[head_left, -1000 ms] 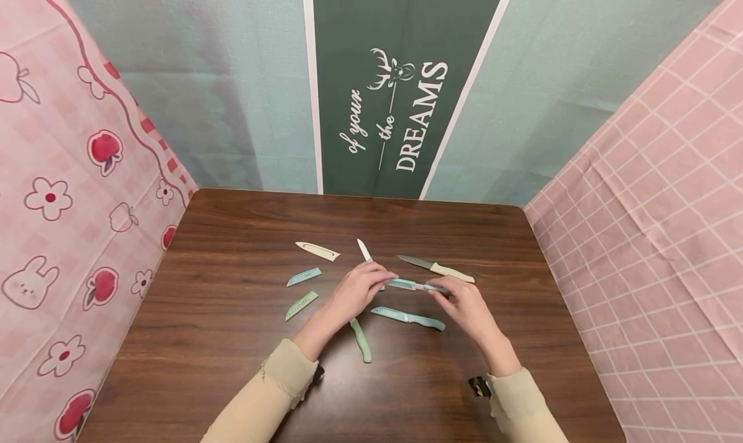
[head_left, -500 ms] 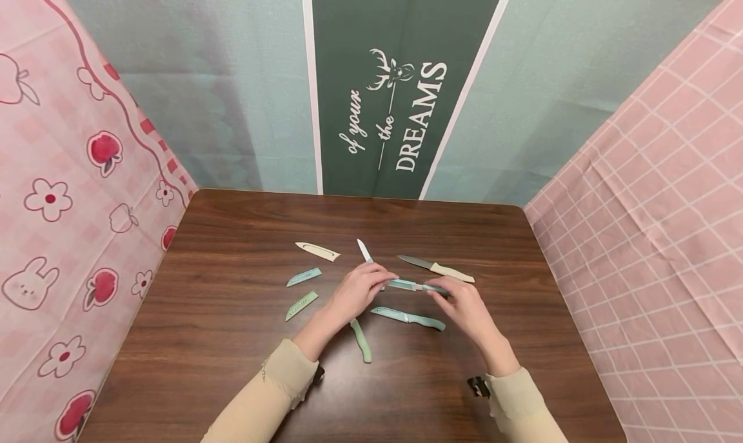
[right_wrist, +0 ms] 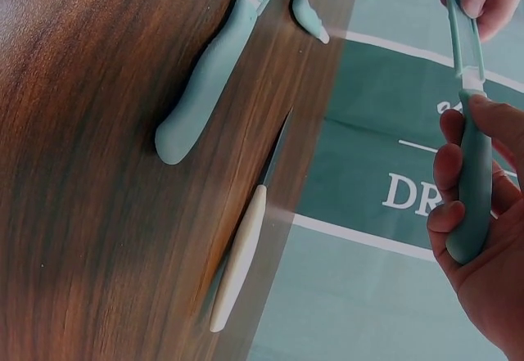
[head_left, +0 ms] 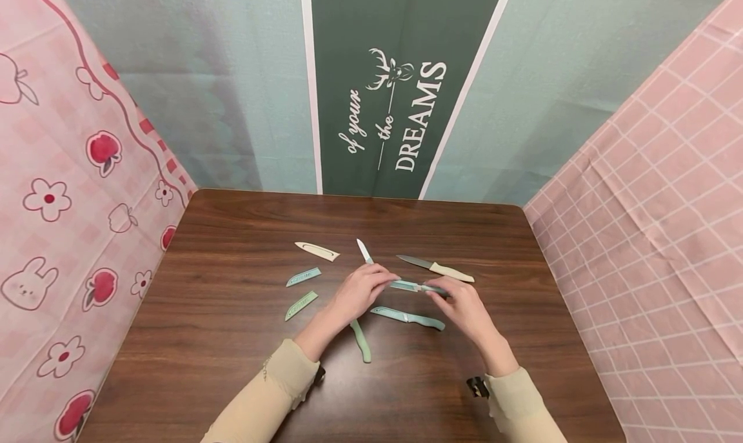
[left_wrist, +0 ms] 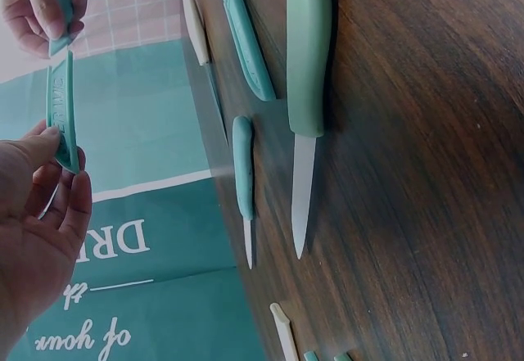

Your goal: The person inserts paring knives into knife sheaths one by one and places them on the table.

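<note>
My left hand pinches a blue-green knife sheath between thumb and fingers. Most of a knife's blade lies inside it, with a short strip of pale blade showing at the sheath's mouth. In the right wrist view my right hand grips that knife's teal handle, thumb along its top. Both hands hold the pair raised over the table. Below, in the head view, lies a sheathed light-blue knife. A green-handled knife lies under my left forearm, its blade hidden by it in the head view.
On the wooden table, a cream knife lies bare beyond my right hand. Another bare blue-handled knife is partly behind my left hand. Cream, blue and green sheaths lie to the left. Fabric hangs around.
The strip of blade between sheath and handle has become shorter as the two came slightly closer together. Both hands keep their grips, and the things on the table stay put.
</note>
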`<state>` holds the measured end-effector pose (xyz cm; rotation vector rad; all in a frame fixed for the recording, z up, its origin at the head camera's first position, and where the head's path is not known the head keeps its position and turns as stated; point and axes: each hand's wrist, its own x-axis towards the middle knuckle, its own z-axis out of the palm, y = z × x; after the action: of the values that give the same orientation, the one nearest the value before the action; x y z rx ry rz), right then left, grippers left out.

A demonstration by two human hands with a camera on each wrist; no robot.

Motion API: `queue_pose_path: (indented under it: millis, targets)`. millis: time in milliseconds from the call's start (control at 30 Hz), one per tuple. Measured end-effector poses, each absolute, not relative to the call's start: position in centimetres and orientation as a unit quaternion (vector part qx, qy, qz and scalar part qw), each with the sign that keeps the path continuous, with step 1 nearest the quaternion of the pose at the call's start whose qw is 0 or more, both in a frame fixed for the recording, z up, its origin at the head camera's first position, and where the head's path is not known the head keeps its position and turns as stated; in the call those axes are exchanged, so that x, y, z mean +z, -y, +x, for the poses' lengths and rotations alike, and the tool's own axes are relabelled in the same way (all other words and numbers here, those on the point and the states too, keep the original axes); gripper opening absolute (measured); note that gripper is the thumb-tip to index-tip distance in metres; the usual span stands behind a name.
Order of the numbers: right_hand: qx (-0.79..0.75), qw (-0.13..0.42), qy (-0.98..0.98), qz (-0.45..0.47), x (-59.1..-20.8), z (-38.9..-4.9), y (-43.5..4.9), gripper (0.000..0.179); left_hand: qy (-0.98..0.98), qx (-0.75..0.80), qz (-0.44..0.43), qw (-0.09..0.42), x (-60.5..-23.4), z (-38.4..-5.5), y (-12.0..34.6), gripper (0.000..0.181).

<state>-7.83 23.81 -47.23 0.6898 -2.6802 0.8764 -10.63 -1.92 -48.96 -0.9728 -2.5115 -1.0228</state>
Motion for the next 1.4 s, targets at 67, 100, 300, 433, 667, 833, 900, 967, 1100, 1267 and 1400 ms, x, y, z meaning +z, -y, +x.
queue_pose_path:
  millis: [67,100,300,433,667,833,900,967,1100,1267,1400]
  targets:
    - [0.299,0.119,0.918,0.233,-47.3,-7.8,-23.8,0.02,0.865,-0.35,-0.335,0.132,-49.0,-10.6,1.9,0.02]
    - [0.299,0.119,0.918,0.233,-47.3,-7.8,-23.8,0.02,0.865,-0.35,-0.335,0.132,-49.0,-10.6,1.9,0.02]
    - [0.301,0.122,0.916,0.235,-47.3,-7.8,-23.7,0.02,0.866,-0.349,-0.334,0.128,-48.9,-10.6,1.8,0.02]
    - [0.305,0.12,0.914,0.238,-47.2,-7.7,-23.6,0.019,0.864,-0.351,-0.338,0.128,-48.8,-10.5,1.7,0.02]
    - [0.305,0.122,0.913,0.242,-47.4,-7.8,-23.6,0.02,0.862,-0.355,-0.339,0.122,-48.8,-10.4,1.5,0.02]
    - [0.303,0.124,0.914,0.242,-47.4,-7.7,-23.5,0.019,0.865,-0.352,-0.337,0.121,-49.0,-10.4,1.4,0.02]
    - [0.301,0.123,0.914,0.241,-47.4,-7.7,-23.5,0.019,0.864,-0.351,-0.338,0.123,-49.0,-10.3,1.4,0.02]
    - [0.3,0.124,0.914,0.242,-47.4,-7.8,-23.5,0.019,0.862,-0.353,-0.34,0.128,-49.1,-10.3,1.4,0.02]
    - [0.301,0.123,0.914,0.244,-47.6,-7.9,-23.6,0.019,0.862,-0.352,-0.341,0.133,-49.2,-10.3,1.4,0.02]
    - [0.304,0.11,0.916,0.236,-48.1,-8.0,-23.8,0.018,0.869,-0.344,-0.337,0.11,-49.3,-10.3,1.3,0.023]
    - [0.303,0.093,0.923,0.219,-48.3,-8.0,-24.0,0.018,0.876,-0.34,-0.333,0.083,-49.4,-10.3,1.3,0.034]
